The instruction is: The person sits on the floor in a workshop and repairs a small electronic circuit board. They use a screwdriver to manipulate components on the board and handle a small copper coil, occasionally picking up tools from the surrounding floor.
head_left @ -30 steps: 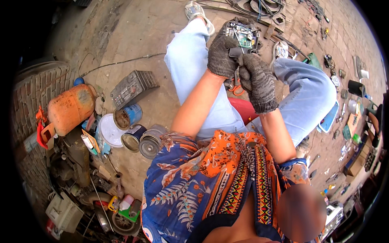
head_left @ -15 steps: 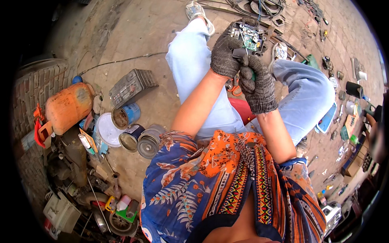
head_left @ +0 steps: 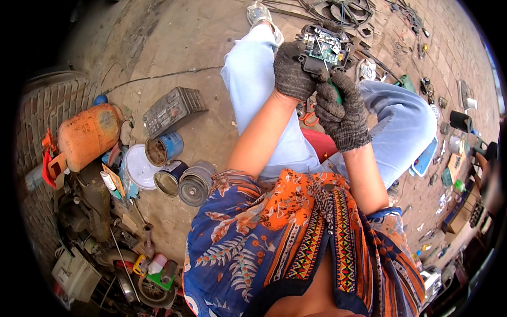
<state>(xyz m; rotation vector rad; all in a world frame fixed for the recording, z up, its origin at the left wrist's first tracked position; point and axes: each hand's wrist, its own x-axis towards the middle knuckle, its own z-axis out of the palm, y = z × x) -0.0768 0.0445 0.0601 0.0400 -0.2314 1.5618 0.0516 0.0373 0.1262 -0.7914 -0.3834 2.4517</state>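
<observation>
My left hand (head_left: 294,73), in a dark grey knitted glove, is closed on the left side of an open black plastic case (head_left: 315,64). Inside the case lies a green circuit board (head_left: 329,47) with small parts on it. A screwdriver (head_left: 336,93) with a green handle is in my gloved right hand (head_left: 344,113), its fingers wrapped round the handle. The thin metal shaft points away from me and reaches over the board. Where exactly the tip touches is too small to tell. Orange-handled scissors (head_left: 310,115) lie on the ground below my hands.
At left are an orange gas cylinder (head_left: 90,137), a dark battery-like box (head_left: 174,112), a blue can (head_left: 171,146) and a white lid (head_left: 140,168). Black cables and a round fan-like frame (head_left: 348,11) lie beyond my hands. Tools and small parts litter the right side.
The case has tilted, so more of the board faces me. My right hand has shifted slightly right, and more of the green handle shows.
</observation>
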